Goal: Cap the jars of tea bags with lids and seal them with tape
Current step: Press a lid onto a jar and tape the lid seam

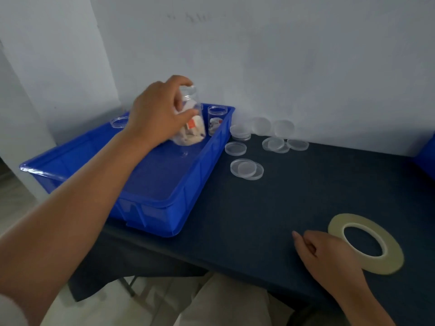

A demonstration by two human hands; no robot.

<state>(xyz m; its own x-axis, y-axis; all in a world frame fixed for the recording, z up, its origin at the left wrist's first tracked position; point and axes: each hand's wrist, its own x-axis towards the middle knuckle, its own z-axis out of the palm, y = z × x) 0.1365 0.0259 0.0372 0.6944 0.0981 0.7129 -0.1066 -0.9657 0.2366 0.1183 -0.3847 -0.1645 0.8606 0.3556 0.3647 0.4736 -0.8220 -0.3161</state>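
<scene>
Basically just starting: L hand is gripping a tilted clear plastic jar of tea bags over the blue plastic bin, R hand is resting loosely curled, empty, by the pale-yellow tape roll, clear round lids lying unused on dark table, so capping+taping are looking all pending.

Dark blue table; on it a blue bin, scattered clear lids, a tape roll

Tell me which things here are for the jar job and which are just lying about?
For the job: jar of tea bags in the left hand; second jar in the blue bin; clear lids; tape roll.
Just there: dark tablecloth; blue object at the right edge, cut off.
</scene>
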